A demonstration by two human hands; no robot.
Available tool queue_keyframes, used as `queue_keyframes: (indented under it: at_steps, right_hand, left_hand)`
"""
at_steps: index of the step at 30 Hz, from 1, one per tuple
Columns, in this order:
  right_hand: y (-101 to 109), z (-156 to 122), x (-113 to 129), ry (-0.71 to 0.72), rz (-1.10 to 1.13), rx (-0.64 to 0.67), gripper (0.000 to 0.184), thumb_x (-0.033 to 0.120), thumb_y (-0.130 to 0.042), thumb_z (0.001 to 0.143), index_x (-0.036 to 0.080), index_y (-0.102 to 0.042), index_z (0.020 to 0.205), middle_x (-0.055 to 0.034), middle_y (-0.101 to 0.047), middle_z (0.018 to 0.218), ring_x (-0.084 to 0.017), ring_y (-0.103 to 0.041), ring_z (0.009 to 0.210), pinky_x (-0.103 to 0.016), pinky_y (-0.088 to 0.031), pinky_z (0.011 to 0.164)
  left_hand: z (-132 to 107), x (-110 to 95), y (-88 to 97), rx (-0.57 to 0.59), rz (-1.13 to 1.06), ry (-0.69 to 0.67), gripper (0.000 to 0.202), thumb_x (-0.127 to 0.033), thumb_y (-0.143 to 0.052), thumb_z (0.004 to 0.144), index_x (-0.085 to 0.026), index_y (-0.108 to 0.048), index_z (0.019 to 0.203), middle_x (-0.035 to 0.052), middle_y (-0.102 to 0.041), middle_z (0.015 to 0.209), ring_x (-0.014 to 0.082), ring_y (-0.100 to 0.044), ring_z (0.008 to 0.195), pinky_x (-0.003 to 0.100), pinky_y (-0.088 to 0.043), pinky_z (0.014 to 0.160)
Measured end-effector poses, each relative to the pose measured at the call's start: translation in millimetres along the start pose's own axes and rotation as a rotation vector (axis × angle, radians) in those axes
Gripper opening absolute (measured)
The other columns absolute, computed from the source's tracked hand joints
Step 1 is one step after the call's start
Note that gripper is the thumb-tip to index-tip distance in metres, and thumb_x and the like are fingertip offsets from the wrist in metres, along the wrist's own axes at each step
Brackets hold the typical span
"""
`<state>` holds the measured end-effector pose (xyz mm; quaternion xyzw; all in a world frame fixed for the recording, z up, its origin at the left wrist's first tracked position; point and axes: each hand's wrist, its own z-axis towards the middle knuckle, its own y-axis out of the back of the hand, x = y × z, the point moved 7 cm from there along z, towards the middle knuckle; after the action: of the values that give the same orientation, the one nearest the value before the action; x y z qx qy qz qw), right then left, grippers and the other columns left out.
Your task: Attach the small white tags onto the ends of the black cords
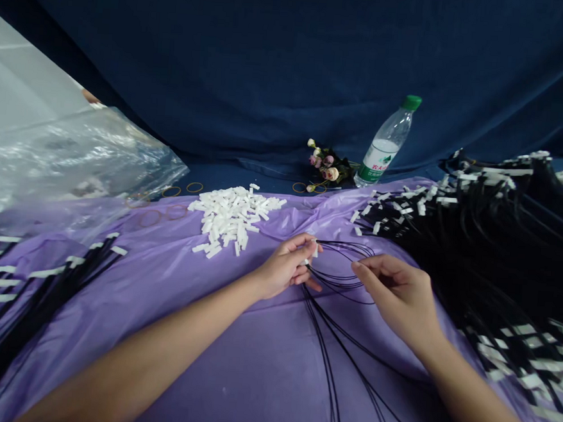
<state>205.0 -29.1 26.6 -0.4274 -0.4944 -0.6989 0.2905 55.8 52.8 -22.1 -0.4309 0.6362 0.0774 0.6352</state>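
My left hand (290,263) is closed on the white-tipped ends of several thin black cables (342,278). White connector pieces show at its fingertips. From there the cables bend round to the right in loops, and other lengths run down towards the front. My right hand (394,286) is at the right side of the loops, thumb and forefinger pinched together. What is between those fingertips is too small to make out. Beyond my left hand lies a heap of small white plastic connectors (233,214).
A purple cloth (232,362) covers the table. Black cable bundles with white ends lie at the right (481,251) and left (49,291). At the back are a water bottle (379,155), artificial flowers (330,169), rubber bands (195,187) and a clear plastic bag (73,158).
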Motion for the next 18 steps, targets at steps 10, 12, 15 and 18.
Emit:
queue_keyframes:
  at_steps: [10,12,15,18]
  right_hand:
    - [-4.5,1.4,-8.3,-0.222,0.205,0.072,0.035,0.048,-0.066,0.077,0.015,-0.060,0.067,0.0065,-0.036,0.048,-0.006,-0.028,0.044,-0.021,-0.019,0.042]
    - [-7.0,1.8,-11.2,-0.260,0.275,0.103,0.036,0.049,-0.068,0.076,0.015,-0.059,0.067,0.0066,-0.036,0.047,-0.006,-0.028,0.043,-0.021,-0.020,0.041]
    - [-8.2,3.0,-9.2,-0.255,0.299,0.126,0.035,0.049,-0.069,0.075,0.015,-0.060,0.068,0.0062,-0.037,0.047,-0.006,-0.029,0.043,-0.021,-0.021,0.041]
    - [-5.3,3.7,1.2,-0.159,0.211,0.114,0.033,0.046,-0.068,0.077,0.015,-0.063,0.068,0.0052,-0.039,0.048,-0.007,-0.030,0.044,-0.021,-0.021,0.040]
  left_hand:
    - [0.8,1.5,-0.9,-0.007,0.028,0.000,0.026,-0.046,-0.060,0.086,-0.022,-0.052,0.086,-0.0128,-0.028,0.043,0.0038,-0.026,0.035,0.037,-0.059,0.057]
    - [0.6,1.3,-0.7,-0.015,0.032,-0.003,0.026,-0.046,-0.061,0.085,-0.022,-0.052,0.086,-0.0126,-0.028,0.043,0.0037,-0.026,0.035,0.037,-0.059,0.057]
    - [0.4,1.9,-0.6,-0.018,0.036,0.000,0.026,-0.047,-0.061,0.084,-0.022,-0.053,0.087,-0.0126,-0.027,0.043,0.0039,-0.027,0.035,0.038,-0.058,0.058]
    - [0.6,2.9,0.6,-0.023,0.042,-0.002,0.027,-0.047,-0.062,0.084,-0.022,-0.054,0.088,-0.0127,-0.028,0.045,0.0038,-0.027,0.035,0.037,-0.058,0.058]
